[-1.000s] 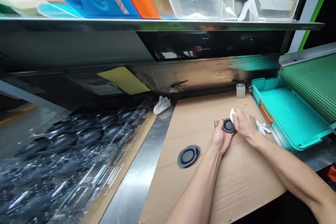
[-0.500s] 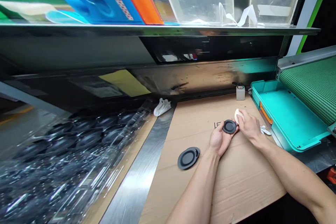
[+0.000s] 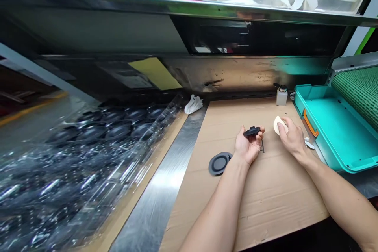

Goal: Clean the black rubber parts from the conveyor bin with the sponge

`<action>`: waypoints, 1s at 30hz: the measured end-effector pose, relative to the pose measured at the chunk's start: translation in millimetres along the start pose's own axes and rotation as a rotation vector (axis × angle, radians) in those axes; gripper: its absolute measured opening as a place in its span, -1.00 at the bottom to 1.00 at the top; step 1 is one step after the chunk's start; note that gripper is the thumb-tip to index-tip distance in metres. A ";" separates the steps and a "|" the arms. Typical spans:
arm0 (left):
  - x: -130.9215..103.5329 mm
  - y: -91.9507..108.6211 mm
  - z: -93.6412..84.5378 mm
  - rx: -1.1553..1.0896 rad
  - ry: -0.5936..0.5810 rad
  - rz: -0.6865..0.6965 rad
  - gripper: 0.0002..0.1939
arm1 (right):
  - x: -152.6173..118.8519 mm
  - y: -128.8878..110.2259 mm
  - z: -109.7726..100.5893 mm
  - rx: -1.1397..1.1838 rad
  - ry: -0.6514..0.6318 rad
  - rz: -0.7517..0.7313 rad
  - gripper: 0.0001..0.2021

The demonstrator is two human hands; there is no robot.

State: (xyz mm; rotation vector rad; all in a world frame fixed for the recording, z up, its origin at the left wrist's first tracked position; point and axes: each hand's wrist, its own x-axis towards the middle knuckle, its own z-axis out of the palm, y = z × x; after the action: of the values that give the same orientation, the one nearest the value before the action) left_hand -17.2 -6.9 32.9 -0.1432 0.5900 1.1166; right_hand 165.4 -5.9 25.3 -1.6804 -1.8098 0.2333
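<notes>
My left hand (image 3: 247, 147) holds a round black disc-shaped part (image 3: 252, 131), tilted so that its edge faces me, with the fingers curled round it. To its right, my right hand (image 3: 291, 136) pinches a cream-coloured round pad (image 3: 280, 125); a gap separates pad and part. Below and left of my left hand, a dark grey round part (image 3: 219, 163) with a raised ring lies on the cardboard sheet (image 3: 265, 208), seemingly overlapping another one beneath it. What the far side of the held part looks like is hidden.
Clear plastic trays of black round parts (image 3: 118, 130) fill the left side. A crumpled white cloth (image 3: 193, 104) lies behind. A small white bottle (image 3: 281, 96) stands near a turquoise tray (image 3: 339, 134), beside a green conveyor belt (image 3: 360, 90). A metal shelf (image 3: 147, 4) overhangs the back.
My left hand has tipped the black part from face-up to edge-on. My right hand has drawn the pad away to the right. The whole view has shifted slightly.
</notes>
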 end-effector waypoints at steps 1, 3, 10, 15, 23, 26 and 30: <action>0.3 -0.5 0.3 0.006 0.007 0.003 -0.39 | -0.2 -0.4 0.0 -0.005 0.001 -0.001 -0.64; 0.6 -0.8 0.8 0.020 0.019 0.012 -0.38 | -0.7 -1.0 0.3 -0.011 0.001 -0.005 -0.64; 0.0 -2.6 3.6 0.044 0.044 0.017 -0.37 | -1.2 -1.9 0.7 -0.030 -0.027 -0.001 -0.65; -1.5 -4.5 6.9 0.068 0.087 0.034 -0.38 | -1.2 -2.8 0.3 -0.052 -0.065 -0.008 -0.64; -5.2 -7.3 12.2 0.140 0.119 0.043 -0.37 | 0.6 -0.5 0.9 -0.054 -0.067 0.003 -0.65; -5.6 -7.5 11.2 0.160 0.098 0.043 -0.37 | 3.3 -1.0 -4.3 -0.080 -0.164 -0.036 -0.67; -6.1 -7.1 9.8 0.179 0.073 0.046 -0.37 | 5.8 -5.1 -23.5 -0.296 -0.196 -0.160 -0.68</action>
State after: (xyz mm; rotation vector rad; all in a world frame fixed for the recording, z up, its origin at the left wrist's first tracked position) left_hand -9.3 -11.0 43.0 -0.0155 0.7582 1.1003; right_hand 174.6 -8.1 48.1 -1.7469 -2.2024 0.0641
